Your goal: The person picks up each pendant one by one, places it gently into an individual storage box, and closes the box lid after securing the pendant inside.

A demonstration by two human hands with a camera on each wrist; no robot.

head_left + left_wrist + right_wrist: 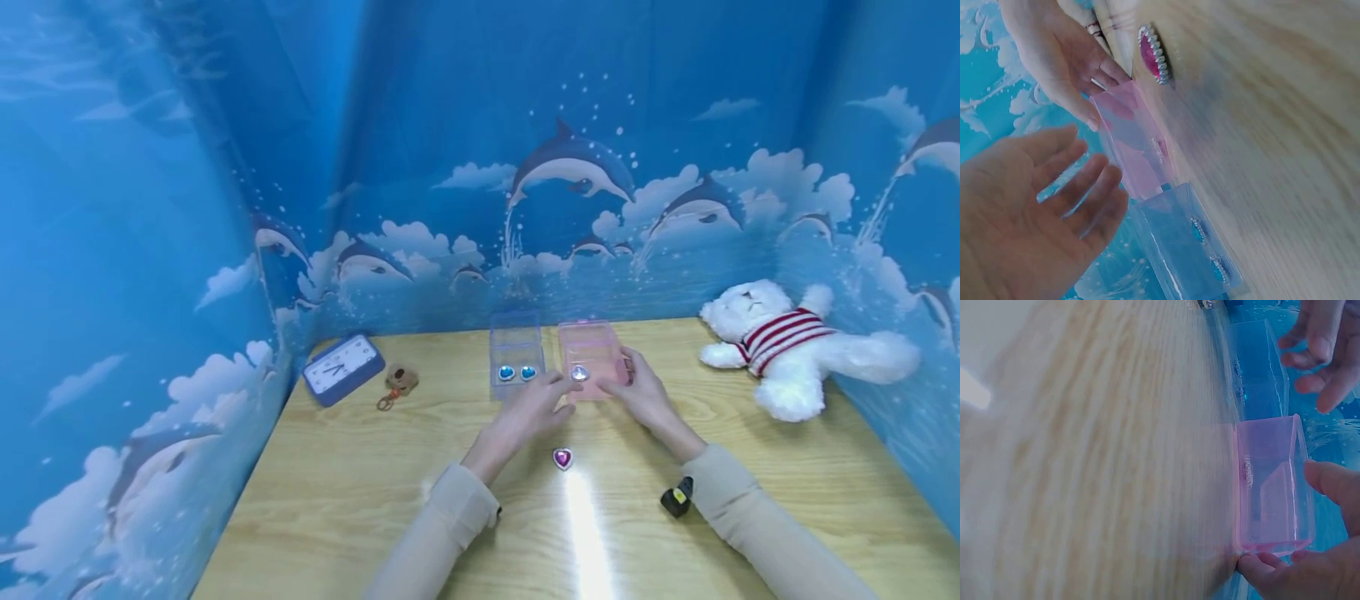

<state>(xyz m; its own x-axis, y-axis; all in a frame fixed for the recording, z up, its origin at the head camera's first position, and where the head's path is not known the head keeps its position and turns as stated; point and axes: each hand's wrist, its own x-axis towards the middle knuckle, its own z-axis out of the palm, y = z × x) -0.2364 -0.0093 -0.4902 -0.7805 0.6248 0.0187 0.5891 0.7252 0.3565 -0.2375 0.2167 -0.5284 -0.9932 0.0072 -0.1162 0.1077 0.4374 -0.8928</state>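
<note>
My right hand (643, 398) holds a clear pink plastic box (1272, 487) at its right end, thumb at one side and fingers at the other. One silvery-clear gem (579, 373) lies inside it. Over the box's near left corner hovers my left hand (528, 408), fingers loosely spread and nothing in them. Left of the pink box stands a clear blue box (516, 390) holding two blue gems (517, 372) with silvery rims. A magenta heart-shaped gem (562, 458) with a beaded silvery edge lies on the wooden table in front of the boxes. Both boxes have raised lids at the back.
A blue clock (343, 368) stands at the back left of the table (322, 500). Beside it lies a small brown plush keychain (401, 381). On the right lies a white teddy bear (795, 342) in a striped sweater. A dolphin-printed blue curtain (450, 100) surrounds the table's back and sides.
</note>
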